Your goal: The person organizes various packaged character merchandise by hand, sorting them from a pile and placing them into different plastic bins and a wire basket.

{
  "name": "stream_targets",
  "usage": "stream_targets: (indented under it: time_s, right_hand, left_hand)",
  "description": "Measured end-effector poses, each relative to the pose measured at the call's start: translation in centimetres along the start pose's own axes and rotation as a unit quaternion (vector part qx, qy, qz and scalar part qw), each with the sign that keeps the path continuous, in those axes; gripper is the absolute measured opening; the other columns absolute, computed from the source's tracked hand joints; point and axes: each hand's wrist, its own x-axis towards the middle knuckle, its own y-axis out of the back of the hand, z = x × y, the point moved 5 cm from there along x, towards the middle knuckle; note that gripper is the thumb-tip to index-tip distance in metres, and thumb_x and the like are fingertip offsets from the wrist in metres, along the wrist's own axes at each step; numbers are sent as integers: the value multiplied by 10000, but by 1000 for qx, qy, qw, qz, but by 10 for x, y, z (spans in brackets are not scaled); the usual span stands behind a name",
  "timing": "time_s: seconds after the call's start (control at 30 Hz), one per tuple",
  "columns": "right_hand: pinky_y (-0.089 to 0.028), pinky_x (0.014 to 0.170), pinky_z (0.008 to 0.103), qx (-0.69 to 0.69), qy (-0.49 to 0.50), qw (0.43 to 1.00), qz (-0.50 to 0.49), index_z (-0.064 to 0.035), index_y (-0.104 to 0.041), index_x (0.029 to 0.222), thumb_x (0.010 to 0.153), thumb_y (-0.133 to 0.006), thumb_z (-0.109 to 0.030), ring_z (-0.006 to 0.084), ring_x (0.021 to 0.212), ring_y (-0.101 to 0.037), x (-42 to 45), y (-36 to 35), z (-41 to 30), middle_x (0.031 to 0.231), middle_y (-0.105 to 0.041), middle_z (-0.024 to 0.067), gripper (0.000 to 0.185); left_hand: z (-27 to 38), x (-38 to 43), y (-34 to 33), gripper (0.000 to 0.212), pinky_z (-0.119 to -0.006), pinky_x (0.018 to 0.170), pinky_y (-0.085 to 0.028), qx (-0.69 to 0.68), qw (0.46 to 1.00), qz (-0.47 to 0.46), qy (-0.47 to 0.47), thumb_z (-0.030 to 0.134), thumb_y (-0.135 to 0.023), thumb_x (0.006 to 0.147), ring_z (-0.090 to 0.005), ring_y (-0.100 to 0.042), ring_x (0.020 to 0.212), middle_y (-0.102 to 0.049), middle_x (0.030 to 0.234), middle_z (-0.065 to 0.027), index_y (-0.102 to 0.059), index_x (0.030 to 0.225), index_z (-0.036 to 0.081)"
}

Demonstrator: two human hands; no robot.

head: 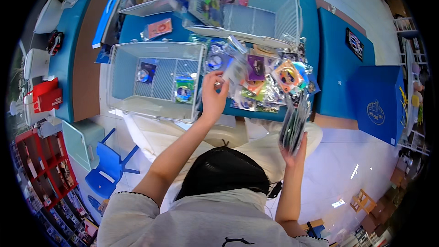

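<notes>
My left hand (215, 92) pinches a clear plastic packet (236, 72) between thumb and fingers, above the left part of a heap of small packets; the packet is blurred. A stack of clear plastic packets (294, 127) stands on edge in my right hand (295, 151), near the table's front edge. In the heap lie a purple card packet (256, 67) and an orange-edged packet with a round picture (287, 76). Left of my left hand, a white wire-mesh basket (156, 110) holds a dark packet (146, 73) and a green packet with a round disc (184, 89).
A second mesh basket (288, 7) with packets inside stands behind the heap. A fuller basket (151, 9) is at the back left, with a pink packet (159, 28) before it. At right is a large blue box (375, 103); a blue chair (106, 168) stands lower left.
</notes>
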Motion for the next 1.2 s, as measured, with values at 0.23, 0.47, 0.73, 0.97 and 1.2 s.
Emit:
stream_targets:
  time_s: [0.23,0.47,0.73,0.97,1.2]
  right_hand:
    - [-454,748,341,-137,16,990,-15,-27,-430,1103,763,-529,-310,217,899,-531,54,-59,25,1035,-517,93,453]
    - [-440,652,225,-420,-75,899,-95,13,-377,1100,604,-680,-199,125,779,-524,74,-142,82,941,-508,77,619]
    - [-419,710,248,-467,-109,875,-66,5,-383,1098,598,-684,-156,126,800,-509,87,-155,133,945,-509,60,605]
    - [-457,681,267,-399,-29,916,14,4,-362,1103,694,-617,-244,149,786,-547,69,-110,79,939,-527,83,543]
    - [-451,715,280,-383,-7,923,29,19,-351,1119,707,-598,-245,168,840,-541,45,-92,64,982,-515,97,548]
  left_hand:
    - [43,13,107,77,-177,533,-402,-87,972,-109,190,16,-553,736,-44,-496,609,-553,695,-24,-534,806,-9]
    - [26,46,160,154,-181,508,-392,11,947,-249,202,126,-604,700,-46,-504,591,-573,614,-51,-589,746,-21]
    - [17,58,178,119,-192,514,-397,51,948,-285,134,98,-581,706,-52,-508,588,-560,630,-28,-586,777,2]
    - [-46,113,159,130,-264,562,-432,215,919,-325,56,128,-587,674,-165,-559,596,-597,687,-79,-612,764,37]
    - [-131,83,74,139,-278,588,-440,182,860,-474,49,131,-622,635,-196,-568,626,-598,698,-97,-626,747,50]
